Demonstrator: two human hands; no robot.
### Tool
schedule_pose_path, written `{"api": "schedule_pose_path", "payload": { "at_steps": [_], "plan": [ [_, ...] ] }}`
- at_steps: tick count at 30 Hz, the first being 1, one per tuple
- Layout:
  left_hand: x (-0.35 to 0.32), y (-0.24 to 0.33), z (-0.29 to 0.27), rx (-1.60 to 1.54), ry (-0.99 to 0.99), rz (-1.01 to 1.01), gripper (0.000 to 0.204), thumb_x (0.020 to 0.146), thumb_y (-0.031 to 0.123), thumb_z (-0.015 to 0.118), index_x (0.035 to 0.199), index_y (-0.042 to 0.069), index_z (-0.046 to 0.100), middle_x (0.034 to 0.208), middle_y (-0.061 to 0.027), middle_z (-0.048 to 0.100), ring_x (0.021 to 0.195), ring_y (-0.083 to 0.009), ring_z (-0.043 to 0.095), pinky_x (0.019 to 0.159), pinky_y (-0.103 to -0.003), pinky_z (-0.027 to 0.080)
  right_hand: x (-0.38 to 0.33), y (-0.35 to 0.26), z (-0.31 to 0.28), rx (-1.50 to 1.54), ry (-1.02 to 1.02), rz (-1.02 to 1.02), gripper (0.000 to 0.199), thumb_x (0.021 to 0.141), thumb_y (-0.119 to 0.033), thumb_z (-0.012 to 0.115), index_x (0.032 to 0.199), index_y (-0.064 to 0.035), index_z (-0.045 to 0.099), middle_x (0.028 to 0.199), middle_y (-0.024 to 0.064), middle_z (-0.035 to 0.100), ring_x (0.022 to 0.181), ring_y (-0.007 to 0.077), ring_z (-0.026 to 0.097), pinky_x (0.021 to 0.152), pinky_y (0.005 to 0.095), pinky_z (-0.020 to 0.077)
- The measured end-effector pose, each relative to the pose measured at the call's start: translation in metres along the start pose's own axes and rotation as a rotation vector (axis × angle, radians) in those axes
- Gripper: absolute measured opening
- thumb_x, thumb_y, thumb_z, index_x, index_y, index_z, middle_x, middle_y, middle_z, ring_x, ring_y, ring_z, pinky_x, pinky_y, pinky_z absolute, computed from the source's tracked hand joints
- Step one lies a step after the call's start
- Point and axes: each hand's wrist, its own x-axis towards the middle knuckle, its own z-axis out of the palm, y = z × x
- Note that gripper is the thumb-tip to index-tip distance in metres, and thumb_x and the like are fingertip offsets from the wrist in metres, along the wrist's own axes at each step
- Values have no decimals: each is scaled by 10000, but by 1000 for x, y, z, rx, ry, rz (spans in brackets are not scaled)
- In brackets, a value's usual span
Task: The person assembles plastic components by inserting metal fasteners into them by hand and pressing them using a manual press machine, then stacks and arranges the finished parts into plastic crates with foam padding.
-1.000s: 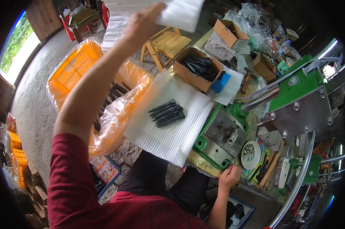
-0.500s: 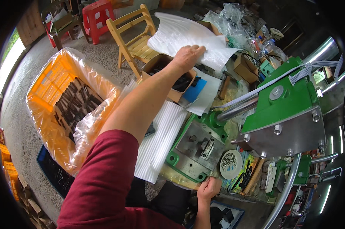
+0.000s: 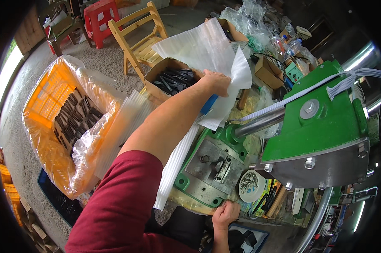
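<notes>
My left hand [image 3: 217,83] reaches across to the far side, its fingers closed on a thin white foam sheet [image 3: 203,48]. The sheet bends up to the right of that hand and spreads behind a cardboard box [image 3: 156,96] of black metal parts [image 3: 173,80]. My right hand [image 3: 226,214] is closed at the front edge of the green press base [image 3: 182,180]; whatever its fingers hold, if anything, is hidden. On the base lies a metal plate [image 3: 194,164] with a small fixture [image 3: 223,168]. To its right stands a white bowl [image 3: 258,192] of small metal pieces.
The green press head [image 3: 283,130] overhangs on the right. At left sits an orange crate [image 3: 38,114] lined with clear plastic, holding dark metal parts. A wooden folding chair [image 3: 146,52] and a red stool [image 3: 95,25] stand behind. Boxes [image 3: 268,71] and plastic bags lie at far right.
My left hand has moved nearer and slightly right, drawing the foam sheet off the box, so the black parts now show. My right hand stays by the press base. The view has shifted slightly.
</notes>
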Motion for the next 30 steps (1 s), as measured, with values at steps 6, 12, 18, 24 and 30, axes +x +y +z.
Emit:
{"api": "schedule_pose_path", "payload": {
  "at_steps": [6,12,18,24,30],
  "plan": [
    [-17,7,-15,203,-72,14,671,536,437,653,1055,33,520,1038,-141,546,1001,-304,491,810,-594,276,0,3,5,-12,53,-38,66,711,-80,462,721,-16,471,644,133,447,576,325,427,499,407,320],
    [-38,13,-19,257,25,66,673,567,468,641,1073,43,509,1050,-120,534,1035,-295,454,855,-628,234,0,2,4,-21,55,-19,71,712,-83,460,728,-16,476,643,134,444,584,324,428,506,406,325],
    [-51,6,-11,172,118,108,589,642,428,613,1093,71,487,1057,-88,531,1046,-259,450,874,-624,229,1,0,4,-14,83,-35,61,684,-70,465,714,-17,471,642,131,443,583,324,426,510,407,324],
    [-59,-3,-6,8,291,79,475,707,358,583,1079,80,485,1042,-79,539,1045,-237,452,900,-579,243,-1,0,3,-7,71,-21,60,678,-73,470,699,-17,470,641,132,445,583,321,425,511,400,326],
    [-67,-13,8,87,393,123,344,717,248,571,1004,71,504,960,-70,559,961,-228,480,832,-464,313,1,0,3,-10,61,-21,66,677,-77,475,695,-14,472,640,131,444,582,314,424,516,400,330]
  ]
}}
